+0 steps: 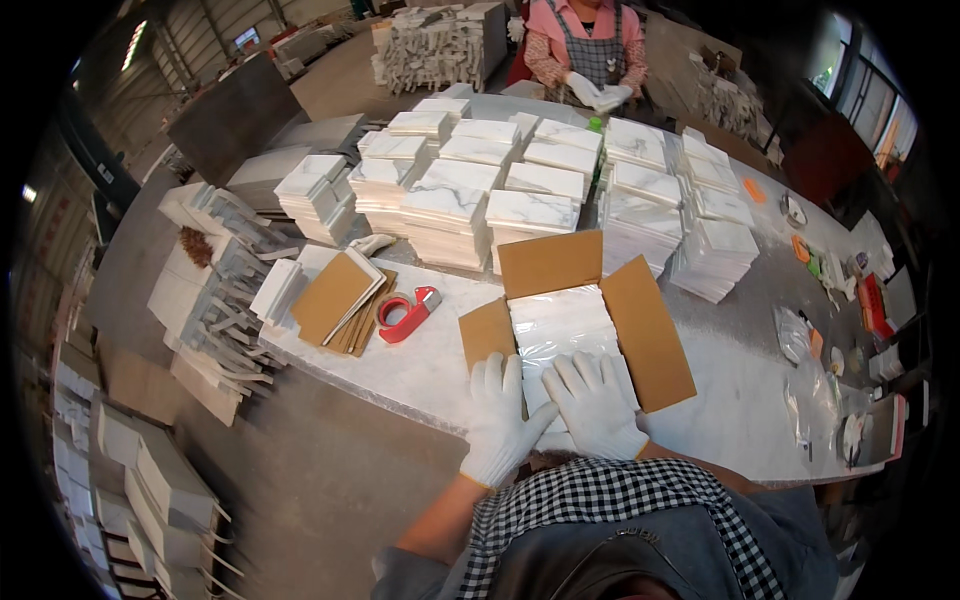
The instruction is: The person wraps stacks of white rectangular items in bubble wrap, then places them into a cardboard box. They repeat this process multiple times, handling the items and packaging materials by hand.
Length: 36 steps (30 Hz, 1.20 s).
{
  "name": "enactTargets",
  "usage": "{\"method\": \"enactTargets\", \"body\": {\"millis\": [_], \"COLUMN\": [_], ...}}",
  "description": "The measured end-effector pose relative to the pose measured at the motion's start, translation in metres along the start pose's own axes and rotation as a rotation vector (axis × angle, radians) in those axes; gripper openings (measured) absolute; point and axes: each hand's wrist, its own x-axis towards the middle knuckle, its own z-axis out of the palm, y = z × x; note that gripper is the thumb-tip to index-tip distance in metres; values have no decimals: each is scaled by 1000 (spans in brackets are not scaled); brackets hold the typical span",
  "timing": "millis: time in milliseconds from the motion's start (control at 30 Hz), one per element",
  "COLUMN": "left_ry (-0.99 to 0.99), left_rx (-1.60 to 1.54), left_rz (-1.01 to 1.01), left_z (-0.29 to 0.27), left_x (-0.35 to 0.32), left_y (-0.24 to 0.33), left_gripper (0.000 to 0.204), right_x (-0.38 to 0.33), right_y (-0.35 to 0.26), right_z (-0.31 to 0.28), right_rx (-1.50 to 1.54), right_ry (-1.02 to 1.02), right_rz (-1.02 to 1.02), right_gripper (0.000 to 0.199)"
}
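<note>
In front of me an open cardboard box (652, 335) stands at the table's near edge with its flaps spread out. White tiles (562, 318) under shiny clear plastic fill it. My left hand (500, 418), in a white knit glove, lies along the box's near left side with fingers stretched out. Flat on the near part of the contents rests my right hand (592, 402), gloved alike, its fingers spread. Neither hand grips anything. Left of the box lies a red tape dispenser (408, 314) with a roll of tape on it.
Stacks of white grey-veined tiles (450, 205) line the table beyond the box. Cardboard sheets (340, 300) lie at the left, and plastic bags (797, 335) and small tools at the right. Across the table stands a person (595, 50) with gloved hands together.
</note>
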Motion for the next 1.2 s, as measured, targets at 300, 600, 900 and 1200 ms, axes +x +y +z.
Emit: {"method": "enactTargets", "body": {"millis": [300,600,900,1200], "left_ry": [180,-367,-368,-466], "left_rx": [207,448,404,-28], "left_rz": [244,285,583,202], "left_z": [-30,39,46,54], "left_x": [139,230,150,166], "left_y": [-12,5,14,-15], "left_gripper": [78,31,27,31], "right_x": [1,-1,0,6], "right_y": [-2,-8,3,14], "right_z": [2,2,-5,7], "right_rx": [-87,-8,108,99], "right_ry": [-166,49,120,249], "right_rz": [42,-18,56,211], "right_gripper": [103,101,66,69]}}
